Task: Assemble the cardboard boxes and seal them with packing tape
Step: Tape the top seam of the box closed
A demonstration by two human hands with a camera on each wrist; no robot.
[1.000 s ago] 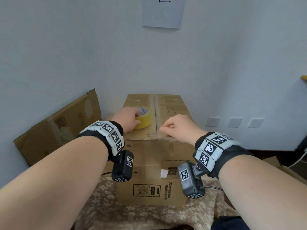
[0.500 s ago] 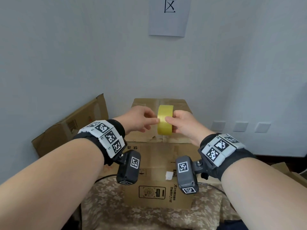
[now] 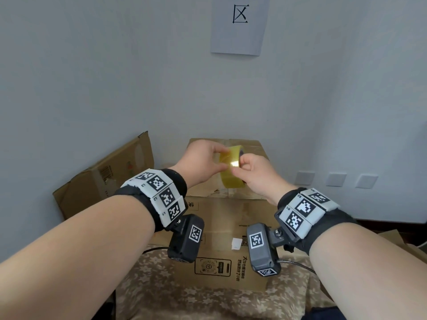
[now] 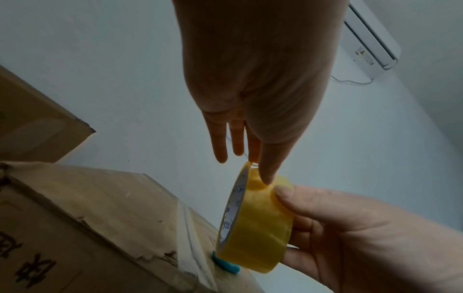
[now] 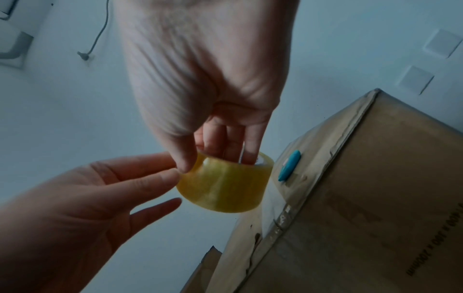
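A yellow tape roll (image 3: 231, 181) (image 4: 255, 228) (image 5: 223, 190) hangs on edge just above the closed cardboard box (image 3: 219, 229) (image 4: 87, 198) (image 5: 375, 178). My right hand (image 3: 256, 174) (image 4: 350, 228) (image 5: 200, 69) grips it, fingers through the core and thumb on the outer face. My left hand (image 3: 208, 162) (image 4: 250, 79) (image 5: 75, 208) comes from the left with fairly straight fingers. Its thumb tip and forefinger tip touch the roll near the rim. Old clear tape runs along the box's top seam.
A small blue object (image 4: 225, 264) (image 5: 289, 165) lies on the box top under the roll. Flattened cardboard (image 3: 104, 176) leans on the left wall. The box stands on a flowered cloth (image 3: 161, 292). Wall sockets (image 3: 335, 179) are at the right, with more cardboard at the lower right.
The roll went from lying on the box under my left hand to being lifted on edge between both hands. My right fingers have now slipped into its core.
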